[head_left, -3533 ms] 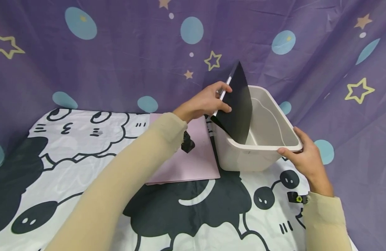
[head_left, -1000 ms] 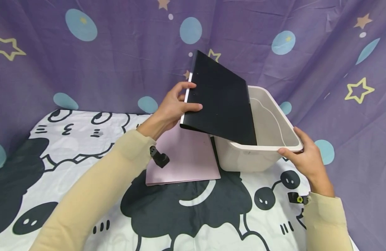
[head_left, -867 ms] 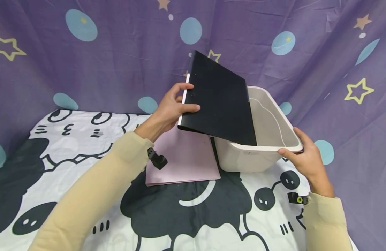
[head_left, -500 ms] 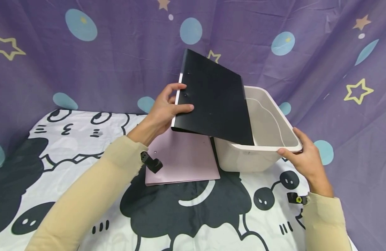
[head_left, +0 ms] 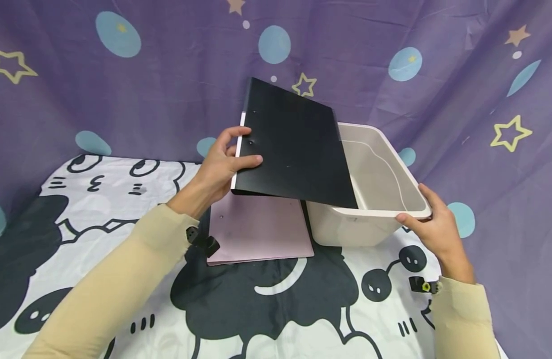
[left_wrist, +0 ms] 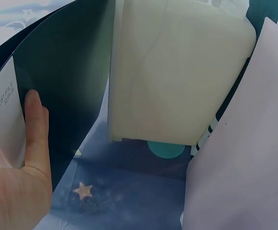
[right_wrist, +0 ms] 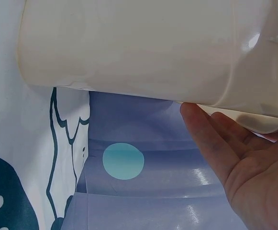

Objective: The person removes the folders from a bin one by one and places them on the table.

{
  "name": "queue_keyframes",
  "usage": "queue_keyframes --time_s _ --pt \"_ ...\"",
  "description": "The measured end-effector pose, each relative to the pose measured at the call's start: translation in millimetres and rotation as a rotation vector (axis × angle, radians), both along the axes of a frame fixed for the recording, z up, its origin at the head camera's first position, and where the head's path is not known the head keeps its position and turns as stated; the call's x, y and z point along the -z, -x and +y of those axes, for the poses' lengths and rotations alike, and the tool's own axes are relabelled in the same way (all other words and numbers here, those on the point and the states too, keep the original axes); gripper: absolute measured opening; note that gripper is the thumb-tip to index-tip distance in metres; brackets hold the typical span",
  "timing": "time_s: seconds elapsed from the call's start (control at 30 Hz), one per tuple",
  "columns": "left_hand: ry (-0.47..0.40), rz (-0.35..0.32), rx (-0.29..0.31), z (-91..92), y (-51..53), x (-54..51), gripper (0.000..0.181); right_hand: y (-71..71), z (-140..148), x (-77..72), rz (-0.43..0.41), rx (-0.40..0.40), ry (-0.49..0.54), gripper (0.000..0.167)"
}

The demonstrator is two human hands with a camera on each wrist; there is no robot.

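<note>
My left hand point(head_left: 215, 164) pinches a black clip file point(head_left: 298, 149) by its white-labelled spine, thumb on the near face. The spine label point(left_wrist: 5, 112) reads "CLIP FILE" in the left wrist view. Tilted, the file hangs partly over a pink folder point(head_left: 262, 234), and its right edge overlaps the left rim of an off-white plastic bin point(head_left: 347, 227). My right hand point(head_left: 439, 232) grips the bin's near right corner, thumb on the outside of the rim. In the right wrist view my fingers point(right_wrist: 210, 139) lie along the bin's edge.
The pink folder lies flat just left of the bin, its far part hidden by the black file. A white cloth point(head_left: 123, 209) with black cartoon figures covers the surface. Behind it hangs a purple curtain point(head_left: 181, 75) with stars and blue spots.
The black file, first upright and edge-on at the bin's left side, has swung leftward and leaned over with my left hand. My right hand has stayed on the bin's corner.
</note>
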State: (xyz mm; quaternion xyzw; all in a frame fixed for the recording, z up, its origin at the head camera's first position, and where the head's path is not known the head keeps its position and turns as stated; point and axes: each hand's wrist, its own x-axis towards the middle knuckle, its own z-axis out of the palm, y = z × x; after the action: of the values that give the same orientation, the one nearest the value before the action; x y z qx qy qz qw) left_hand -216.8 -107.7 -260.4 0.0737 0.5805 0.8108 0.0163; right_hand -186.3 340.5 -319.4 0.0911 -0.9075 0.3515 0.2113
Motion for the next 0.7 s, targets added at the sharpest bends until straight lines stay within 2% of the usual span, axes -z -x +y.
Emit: queue_keyframes --time_s 0.33,0.7 --pt "-0.008 -0.023 0.000 -19.8 -8.9 0.5 0.067 0.8 1 1.4 -0.003 0.007 0.000 0.088" --pt "0.019 0.017 -0.027 -39.4 -16.4 -1.2 0.067 0.0 0 0.7 -0.003 0.011 -0.006 0.089"
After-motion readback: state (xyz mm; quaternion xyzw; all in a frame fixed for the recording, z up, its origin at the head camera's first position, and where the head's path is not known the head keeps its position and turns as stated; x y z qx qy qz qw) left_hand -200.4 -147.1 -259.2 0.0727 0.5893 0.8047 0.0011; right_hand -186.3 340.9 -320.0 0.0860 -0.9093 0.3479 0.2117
